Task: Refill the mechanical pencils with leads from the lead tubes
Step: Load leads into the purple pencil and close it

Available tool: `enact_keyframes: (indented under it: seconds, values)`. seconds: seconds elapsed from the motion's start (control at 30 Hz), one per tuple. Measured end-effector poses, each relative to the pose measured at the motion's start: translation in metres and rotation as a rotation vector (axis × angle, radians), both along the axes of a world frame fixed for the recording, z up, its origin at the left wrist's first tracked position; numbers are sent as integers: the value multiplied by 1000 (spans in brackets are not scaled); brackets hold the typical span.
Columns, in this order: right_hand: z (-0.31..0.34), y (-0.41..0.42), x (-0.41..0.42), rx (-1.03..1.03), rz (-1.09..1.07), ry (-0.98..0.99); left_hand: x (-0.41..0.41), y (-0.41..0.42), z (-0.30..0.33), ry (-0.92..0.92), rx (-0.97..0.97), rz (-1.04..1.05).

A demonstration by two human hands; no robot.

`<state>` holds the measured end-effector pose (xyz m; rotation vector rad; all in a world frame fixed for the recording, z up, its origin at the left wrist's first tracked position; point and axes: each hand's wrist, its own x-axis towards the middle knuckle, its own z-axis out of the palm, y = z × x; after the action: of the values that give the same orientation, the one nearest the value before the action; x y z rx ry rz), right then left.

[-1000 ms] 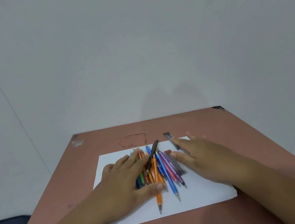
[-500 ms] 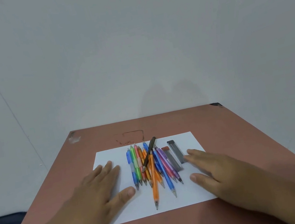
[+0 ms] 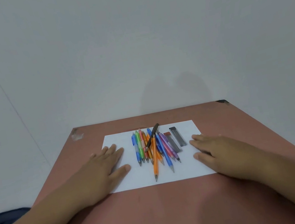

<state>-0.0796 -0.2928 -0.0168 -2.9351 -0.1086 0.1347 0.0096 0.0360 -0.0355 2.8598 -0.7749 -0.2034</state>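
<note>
- The left hand (image 3: pixel 102 171) lies flat, fingers straight, on the left edge of the white paper sheet (image 3: pixel 192 167) and on the surface (image 3: pixel 161 218); it holds nothing.
- The right hand (image 3: pixel 220 150) lies flat in the same manner on the right edge of the sheet, fingers extended; it holds nothing.
- The mechanical pencils (image 3: pixel 155 150) lie in a loose bundle at the centre of the sheet, between the two hands and apart from both. Most tips point toward the near edge of the surface.
- A dark pencil (image 3: pixel 152 136) lies diagonally across the top of the bundle. An orange pencil (image 3: pixel 155 161) reaches closest to the near edge.
- The lead tubes (image 3: pixel 175 139) lie side by side just right of the bundle, toward the far right corner of the sheet: one with a black cap, one with a reddish cap. Both caps appear to be on.
- Progress, as judged: no pencil is opened or separated, and no tube is uncapped. No refilling is visibly started.
- Remaining, as judged: select a pencil, open it, uncap a tube, transfer leads, close, and repeat for each pencil.
- Whether any pencil already contains leads cannot be told.
</note>
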Motion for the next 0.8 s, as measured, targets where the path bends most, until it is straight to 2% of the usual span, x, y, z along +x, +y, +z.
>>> enact_keyframes:
  seconds: [0.4, 0.8]
  values:
    - [5, -14, 76, 55, -25, 37, 67, -14, -6, -32, -47, 42]
    - [0, -24, 100, 93, -28, 36, 88, -18, -7, -10, -93, 81]
